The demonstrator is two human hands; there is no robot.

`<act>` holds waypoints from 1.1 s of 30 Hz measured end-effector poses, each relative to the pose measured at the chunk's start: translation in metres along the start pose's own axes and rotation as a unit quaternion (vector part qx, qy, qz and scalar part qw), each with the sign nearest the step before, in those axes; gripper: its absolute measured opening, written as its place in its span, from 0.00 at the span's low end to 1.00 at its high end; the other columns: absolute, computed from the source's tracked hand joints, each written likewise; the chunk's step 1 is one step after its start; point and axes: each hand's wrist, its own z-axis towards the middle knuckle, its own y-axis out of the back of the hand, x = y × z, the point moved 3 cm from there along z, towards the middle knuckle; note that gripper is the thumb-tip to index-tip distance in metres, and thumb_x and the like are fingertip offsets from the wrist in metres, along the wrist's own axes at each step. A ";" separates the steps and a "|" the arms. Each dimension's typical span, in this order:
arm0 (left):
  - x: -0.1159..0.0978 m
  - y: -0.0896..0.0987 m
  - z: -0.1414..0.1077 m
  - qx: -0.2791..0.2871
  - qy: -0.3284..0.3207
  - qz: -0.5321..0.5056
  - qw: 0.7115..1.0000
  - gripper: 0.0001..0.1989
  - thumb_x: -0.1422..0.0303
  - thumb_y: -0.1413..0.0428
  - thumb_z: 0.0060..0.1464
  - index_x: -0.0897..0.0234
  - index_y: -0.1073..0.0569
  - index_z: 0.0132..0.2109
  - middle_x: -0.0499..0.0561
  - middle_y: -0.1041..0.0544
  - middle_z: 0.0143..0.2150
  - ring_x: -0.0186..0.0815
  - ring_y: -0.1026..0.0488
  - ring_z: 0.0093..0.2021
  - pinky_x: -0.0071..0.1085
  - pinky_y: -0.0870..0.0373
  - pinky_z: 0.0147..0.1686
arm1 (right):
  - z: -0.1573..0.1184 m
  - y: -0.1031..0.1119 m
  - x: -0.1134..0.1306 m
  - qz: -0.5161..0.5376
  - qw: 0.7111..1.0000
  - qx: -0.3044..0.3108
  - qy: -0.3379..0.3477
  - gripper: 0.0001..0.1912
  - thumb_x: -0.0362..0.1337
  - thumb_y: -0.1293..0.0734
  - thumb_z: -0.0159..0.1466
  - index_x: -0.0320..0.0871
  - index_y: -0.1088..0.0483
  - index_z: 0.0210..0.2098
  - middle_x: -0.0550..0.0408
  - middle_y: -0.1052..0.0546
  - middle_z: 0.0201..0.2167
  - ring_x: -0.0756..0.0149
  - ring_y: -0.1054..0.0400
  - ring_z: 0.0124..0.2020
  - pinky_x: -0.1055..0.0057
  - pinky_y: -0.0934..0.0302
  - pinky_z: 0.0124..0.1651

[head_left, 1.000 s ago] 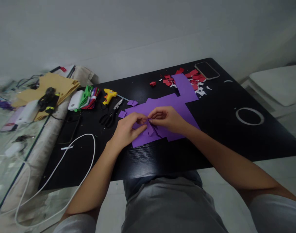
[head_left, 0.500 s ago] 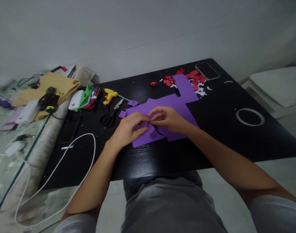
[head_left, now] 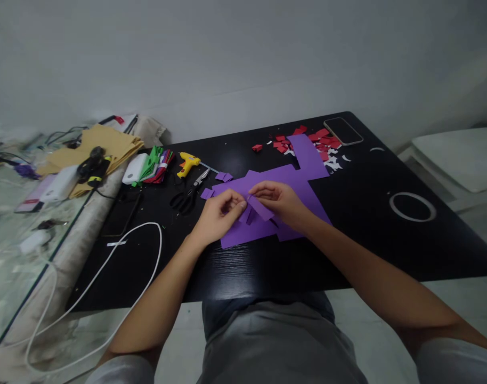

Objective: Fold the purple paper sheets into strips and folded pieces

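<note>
Between my two hands is a small folded piece of purple paper (head_left: 260,208), raised above larger purple sheets (head_left: 236,237) on the black table. My left hand (head_left: 222,214) pinches its left end between thumb and forefinger. Curled over the right side, my right hand (head_left: 281,201) grips it too, though its fingertips are partly hidden. Two small cut purple pieces (head_left: 224,176) lie at the far left edge of the sheets. Beside them are black-handled scissors (head_left: 189,193) and a yellow glue gun (head_left: 188,164).
Red paper pieces (head_left: 327,140), white scraps (head_left: 333,163) and a phone (head_left: 343,131) are at the back right. A roll of tape or ring (head_left: 412,207) sits on the right. A white cable (head_left: 159,250) loops over the left edge, near coloured paper bundles (head_left: 157,166).
The small purple piece has turned and now shows a flat strip between my hands. My hands have shifted slightly apart. The whole view has tipped a little upward.
</note>
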 end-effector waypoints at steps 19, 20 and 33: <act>-0.006 0.001 -0.001 0.004 -0.063 0.061 0.996 0.11 0.62 0.44 0.68 0.63 0.22 0.40 0.47 0.24 0.30 0.32 0.28 0.30 0.28 0.33 0.32 | -0.006 -0.003 0.009 -0.126 0.985 -0.036 0.116 0.10 0.39 0.21 0.56 0.45 0.22 0.35 0.54 0.17 0.34 0.64 0.22 0.37 0.64 0.26 0.46; -0.006 0.001 -0.002 0.006 -0.071 0.067 0.995 0.10 0.63 0.44 0.68 0.63 0.23 0.40 0.47 0.23 0.30 0.32 0.28 0.30 0.28 0.33 0.32 | -0.006 -0.003 0.009 -0.131 0.984 -0.036 0.117 0.09 0.39 0.21 0.56 0.45 0.21 0.35 0.54 0.17 0.34 0.63 0.22 0.37 0.64 0.26 0.46; -0.003 0.003 -0.002 -0.006 -0.102 0.138 0.985 0.07 0.66 0.44 0.67 0.62 0.23 0.44 0.50 0.20 0.36 0.34 0.23 0.36 0.29 0.29 0.35 | 0.000 0.000 -0.002 -0.040 0.998 -0.039 0.007 0.10 0.38 0.21 0.52 0.45 0.19 0.33 0.57 0.19 0.30 0.66 0.26 0.32 0.67 0.31 0.40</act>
